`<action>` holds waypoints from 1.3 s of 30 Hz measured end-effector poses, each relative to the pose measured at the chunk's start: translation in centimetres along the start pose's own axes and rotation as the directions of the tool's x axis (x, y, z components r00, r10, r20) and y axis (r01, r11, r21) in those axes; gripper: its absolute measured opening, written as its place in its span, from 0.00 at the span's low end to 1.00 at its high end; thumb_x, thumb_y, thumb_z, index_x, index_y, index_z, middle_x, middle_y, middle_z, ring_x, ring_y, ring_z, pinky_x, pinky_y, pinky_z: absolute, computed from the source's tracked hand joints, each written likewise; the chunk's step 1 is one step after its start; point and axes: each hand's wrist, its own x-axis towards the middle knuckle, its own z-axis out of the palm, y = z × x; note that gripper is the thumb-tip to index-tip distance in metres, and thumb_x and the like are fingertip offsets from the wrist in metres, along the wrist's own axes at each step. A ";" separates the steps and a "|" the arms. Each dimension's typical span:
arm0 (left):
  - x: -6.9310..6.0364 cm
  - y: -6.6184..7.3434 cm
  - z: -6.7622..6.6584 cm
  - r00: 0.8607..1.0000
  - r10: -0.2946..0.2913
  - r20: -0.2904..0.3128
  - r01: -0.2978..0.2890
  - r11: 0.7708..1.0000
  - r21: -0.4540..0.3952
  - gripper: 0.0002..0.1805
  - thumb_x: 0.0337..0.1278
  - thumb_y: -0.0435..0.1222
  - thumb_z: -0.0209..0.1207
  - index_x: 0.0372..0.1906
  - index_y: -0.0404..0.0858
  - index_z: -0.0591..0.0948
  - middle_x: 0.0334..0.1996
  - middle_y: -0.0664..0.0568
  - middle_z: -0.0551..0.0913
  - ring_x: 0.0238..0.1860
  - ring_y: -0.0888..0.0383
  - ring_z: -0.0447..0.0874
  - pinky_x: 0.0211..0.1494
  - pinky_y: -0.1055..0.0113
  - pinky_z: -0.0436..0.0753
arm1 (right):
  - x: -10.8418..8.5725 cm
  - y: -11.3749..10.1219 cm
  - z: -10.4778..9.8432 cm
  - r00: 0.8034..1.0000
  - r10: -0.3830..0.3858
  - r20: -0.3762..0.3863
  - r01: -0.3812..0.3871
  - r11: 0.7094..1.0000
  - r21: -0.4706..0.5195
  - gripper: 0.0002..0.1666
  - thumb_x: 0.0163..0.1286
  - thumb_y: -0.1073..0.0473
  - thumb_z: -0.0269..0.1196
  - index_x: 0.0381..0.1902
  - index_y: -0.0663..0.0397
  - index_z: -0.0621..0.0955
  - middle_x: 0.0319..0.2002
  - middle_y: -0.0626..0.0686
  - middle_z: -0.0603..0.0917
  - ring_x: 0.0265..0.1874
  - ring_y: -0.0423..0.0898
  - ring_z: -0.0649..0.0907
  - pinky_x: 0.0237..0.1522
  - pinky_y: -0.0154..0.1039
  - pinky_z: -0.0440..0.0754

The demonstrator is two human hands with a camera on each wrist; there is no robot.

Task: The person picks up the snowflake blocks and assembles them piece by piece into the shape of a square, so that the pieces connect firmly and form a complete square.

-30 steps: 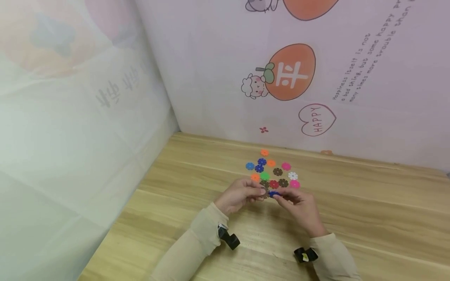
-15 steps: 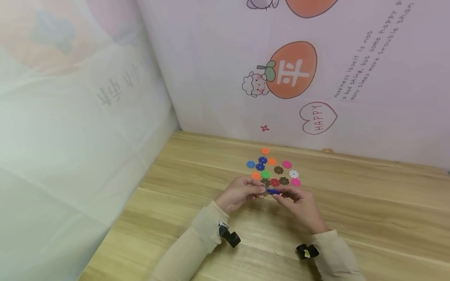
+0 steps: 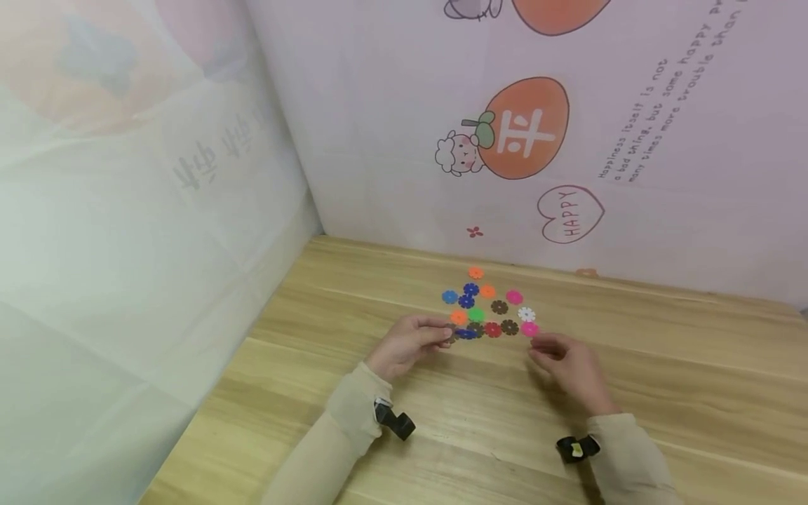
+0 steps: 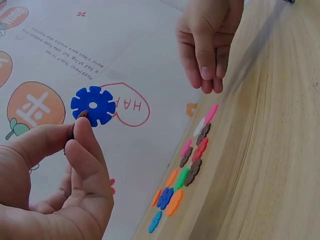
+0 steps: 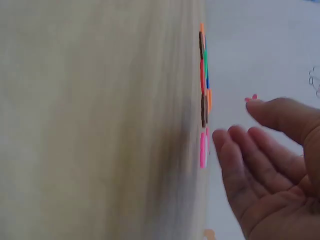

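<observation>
1. Left hand: thumb and finger pinch a brown disc, seen nearly edge-on in the left wrist view; the grip is narrow, closed to the disc's thickness.
2. Blue disc: notched, with a central hole; meets the brown disc at its rim and projects beyond the fingertips. The pair is raised above the desk, on the near side of the loose discs.
3. Right hand: holds nothing; fingers relaxed, thumb set apart from them. In the head view it lies just beside the nearer pink disc.
4. Loose discs, flat near the middle of the desk's far edge: orange, blue, light blue, green, pink, brown, white and a single red disc. An orange disc lies closest to that edge.
5. Printed sheet: rises along the far edge, bearing orange fruit drawings and a heart marked "HAPPY".
</observation>
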 end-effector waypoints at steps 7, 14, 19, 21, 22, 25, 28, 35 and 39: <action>-0.2 -0.2 -0.6 1.000 0.001 -0.002 -0.001 1.000 -0.023 0.13 0.62 0.30 0.62 0.50 0.31 0.80 0.42 0.48 0.87 0.39 0.61 0.86 0.60 0.57 0.82 | 1.6 1.3 -0.6 0.999 0.033 0.001 -0.033 0.998 -0.053 0.25 0.68 0.57 0.66 0.56 0.69 0.77 0.49 0.67 0.84 0.48 0.61 0.84 0.51 0.54 0.84; 0.0 -0.4 -0.6 1.000 0.000 0.007 0.000 1.000 -0.026 0.11 0.62 0.30 0.62 0.48 0.32 0.81 0.41 0.48 0.87 0.39 0.60 0.87 0.61 0.56 0.81 | 3.2 1.5 -0.7 0.999 0.026 0.019 -0.024 0.995 -0.098 0.27 0.66 0.58 0.67 0.56 0.72 0.77 0.47 0.68 0.85 0.45 0.61 0.85 0.48 0.54 0.84; 0.0 -0.5 -0.4 1.000 0.002 0.013 -0.002 1.000 -0.028 0.11 0.62 0.30 0.62 0.48 0.33 0.81 0.41 0.48 0.87 0.39 0.60 0.87 0.60 0.58 0.82 | 4.5 1.3 -0.6 0.999 -0.035 0.027 0.039 0.984 -0.172 0.22 0.63 0.61 0.68 0.49 0.73 0.80 0.41 0.68 0.86 0.41 0.60 0.85 0.44 0.54 0.85; 0.0 -0.5 -0.4 1.000 0.005 0.011 -0.005 1.000 -0.025 0.11 0.62 0.30 0.62 0.48 0.33 0.81 0.41 0.48 0.87 0.40 0.60 0.87 0.58 0.59 0.83 | 4.8 1.2 -0.5 0.998 -0.052 0.032 0.058 0.979 -0.193 0.21 0.62 0.61 0.69 0.47 0.74 0.80 0.40 0.68 0.86 0.40 0.60 0.85 0.44 0.54 0.85; 0.0 -0.5 -0.3 1.000 0.007 0.011 -0.007 1.000 -0.022 0.11 0.62 0.30 0.62 0.48 0.33 0.81 0.41 0.49 0.87 0.40 0.60 0.87 0.57 0.60 0.84 | 4.9 1.1 -0.4 0.998 -0.051 0.036 0.058 0.978 -0.198 0.21 0.62 0.62 0.69 0.47 0.74 0.80 0.40 0.67 0.86 0.39 0.60 0.85 0.43 0.54 0.85; -0.1 -0.4 -0.2 1.000 0.011 0.014 -0.010 1.000 -0.017 0.11 0.63 0.30 0.62 0.49 0.33 0.81 0.41 0.49 0.87 0.40 0.60 0.86 0.55 0.62 0.84 | 4.9 1.1 -0.4 0.998 -0.023 0.054 0.033 0.981 -0.191 0.22 0.61 0.61 0.70 0.48 0.72 0.80 0.39 0.66 0.86 0.39 0.58 0.84 0.43 0.53 0.85; -0.2 -0.4 -0.1 1.000 0.015 0.021 -0.015 1.000 -0.011 0.11 0.63 0.30 0.61 0.49 0.33 0.81 0.41 0.50 0.87 0.40 0.61 0.86 0.54 0.62 0.84 | 4.5 0.9 -0.5 0.997 0.008 0.074 0.003 0.987 -0.159 0.20 0.61 0.59 0.71 0.47 0.67 0.82 0.39 0.62 0.86 0.39 0.55 0.83 0.43 0.52 0.84; -0.2 -0.4 0.1 0.999 0.015 0.036 -0.014 1.000 -0.007 0.12 0.64 0.31 0.60 0.50 0.32 0.81 0.40 0.52 0.87 0.40 0.61 0.86 0.48 0.67 0.83 | 2.9 0.5 -0.6 0.990 0.072 0.118 -0.070 0.997 -0.027 0.17 0.70 0.51 0.64 0.48 0.57 0.84 0.45 0.59 0.87 0.43 0.51 0.84 0.42 0.43 0.83; -0.2 -0.3 0.2 0.999 0.003 0.042 -0.003 1.000 -0.009 0.13 0.63 0.30 0.61 0.52 0.32 0.81 0.40 0.51 0.88 0.39 0.61 0.86 0.45 0.70 0.84 | 1.8 -0.2 -0.5 0.973 0.155 0.170 -0.177 0.977 0.121 0.26 0.70 0.44 0.63 0.57 0.57 0.81 0.52 0.58 0.85 0.46 0.45 0.82 0.44 0.34 0.81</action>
